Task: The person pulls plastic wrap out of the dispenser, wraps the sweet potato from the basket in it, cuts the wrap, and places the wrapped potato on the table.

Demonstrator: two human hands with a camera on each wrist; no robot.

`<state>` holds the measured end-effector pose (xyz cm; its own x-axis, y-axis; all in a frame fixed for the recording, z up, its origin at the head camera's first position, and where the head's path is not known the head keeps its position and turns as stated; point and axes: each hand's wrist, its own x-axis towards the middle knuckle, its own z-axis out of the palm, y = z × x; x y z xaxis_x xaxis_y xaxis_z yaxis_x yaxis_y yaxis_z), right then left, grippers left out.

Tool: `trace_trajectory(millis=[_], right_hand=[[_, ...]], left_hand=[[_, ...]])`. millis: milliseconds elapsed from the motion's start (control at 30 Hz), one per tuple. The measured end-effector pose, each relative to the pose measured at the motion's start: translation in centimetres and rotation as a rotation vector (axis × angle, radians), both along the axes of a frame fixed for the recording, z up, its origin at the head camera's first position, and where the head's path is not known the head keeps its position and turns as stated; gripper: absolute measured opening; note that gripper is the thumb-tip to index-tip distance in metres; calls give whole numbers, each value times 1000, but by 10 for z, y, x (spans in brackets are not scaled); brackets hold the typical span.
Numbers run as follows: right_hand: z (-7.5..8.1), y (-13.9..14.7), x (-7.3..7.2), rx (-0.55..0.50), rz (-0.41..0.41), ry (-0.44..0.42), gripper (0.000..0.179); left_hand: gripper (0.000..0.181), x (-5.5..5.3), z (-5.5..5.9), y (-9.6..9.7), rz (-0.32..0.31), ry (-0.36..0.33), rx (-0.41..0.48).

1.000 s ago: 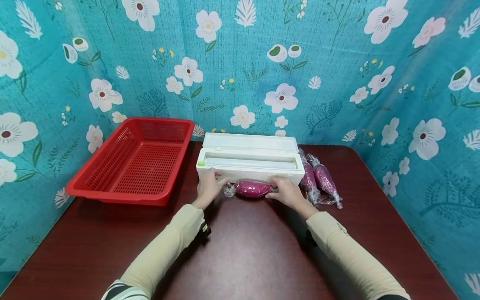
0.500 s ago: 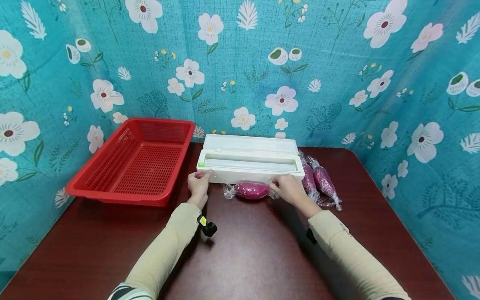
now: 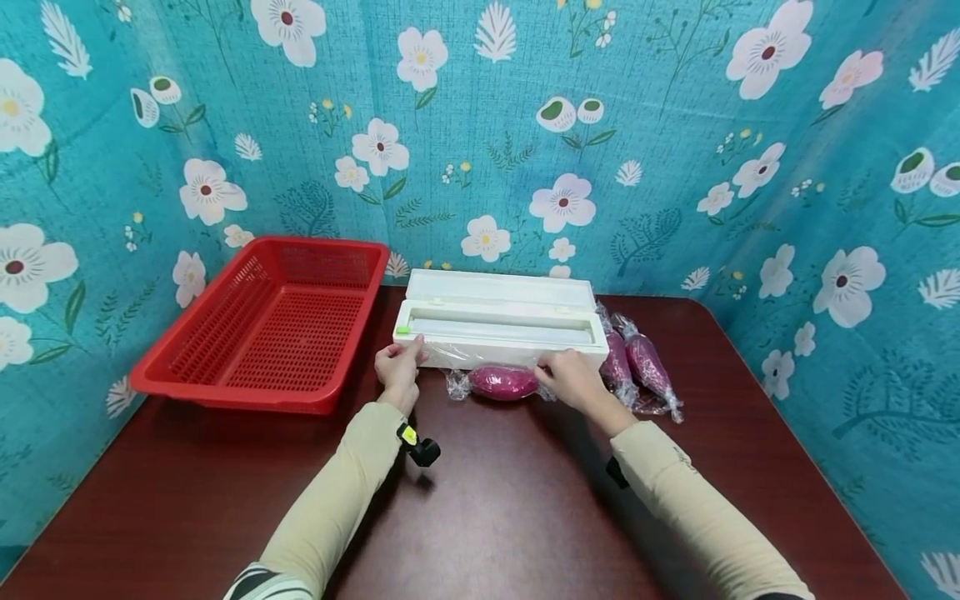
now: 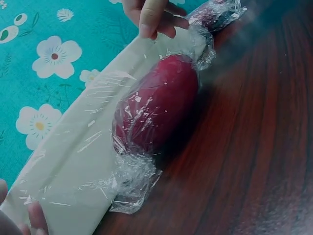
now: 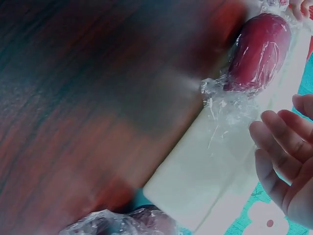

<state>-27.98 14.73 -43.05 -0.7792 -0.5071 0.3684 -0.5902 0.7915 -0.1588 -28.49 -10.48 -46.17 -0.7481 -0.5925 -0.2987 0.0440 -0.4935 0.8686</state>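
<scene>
A long white cling film box (image 3: 457, 356) stands lid up on the table with its roll showing. In front of it lies an oblong purple-red piece (image 3: 503, 383), wrapped in clear film twisted at both ends. A sheet of cling film (image 4: 73, 161) stretches across the box's front, between my hands. My left hand (image 3: 397, 373) pinches the sheet at the box's left end, below a light green tab (image 3: 403, 330). My right hand (image 3: 572, 379) holds the sheet near the right end, thumb close to the fingertips, the other fingers loosely bent in the right wrist view.
Two more film-wrapped purple pieces (image 3: 651, 364) lie to the right of the box. A red plastic basket (image 3: 247, 393) stands at the left. Blue flowered cloth (image 3: 480, 167) hangs behind and beside the dark red-brown table (image 3: 510, 500).
My left hand has left the wrapped piece's left end and moved left to the box's corner. My right hand has stayed near the right end. Film now spans between the hands.
</scene>
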Motion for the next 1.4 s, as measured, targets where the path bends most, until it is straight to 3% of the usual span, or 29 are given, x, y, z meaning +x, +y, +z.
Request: trace_trajectory(millis=[200, 300, 467, 567, 667, 700, 767, 900, 933, 1067, 1267, 1400], right_hand=[[8, -9, 2, 15, 3, 5, 32], [12, -16, 1, 14, -7, 3, 29], [17, -29, -2, -57, 22, -47, 22], [18, -40, -6, -138, 73, -109, 20], [17, -53, -9, -191, 118, -147, 19], [16, -57, -10, -200, 129, -151, 19], [15, -66, -10, -212, 153, -151, 19], [12, -81, -12, -277, 197, -192, 16], [12, -86, -13, -309, 207, -213, 15], [10, -101, -23, -461, 215, -328, 15], [10, -120, -36, -665, 187, -452, 22], [9, -139, -39, -748, 189, -524, 21]], left_hand=[[28, 5, 1, -1, -22, -52, -65], [26, 6, 2, -2, -47, -44, -64], [25, 6, 5, -3, -102, -57, -97], [23, 1, 4, -3, -86, -109, -137], [27, -7, -6, -4, -44, -115, -157], [28, -15, -18, -5, -16, -60, -159], [29, -21, -26, -5, 15, -32, -178], [30, -18, -23, 0, 56, 30, -212], [31, -11, -11, 2, 44, -9, -229], [38, 0, 0, 3, -20, 50, -285], [45, 2, -1, -2, -111, 56, -316], [45, 2, -5, -8, -129, 48, -257]])
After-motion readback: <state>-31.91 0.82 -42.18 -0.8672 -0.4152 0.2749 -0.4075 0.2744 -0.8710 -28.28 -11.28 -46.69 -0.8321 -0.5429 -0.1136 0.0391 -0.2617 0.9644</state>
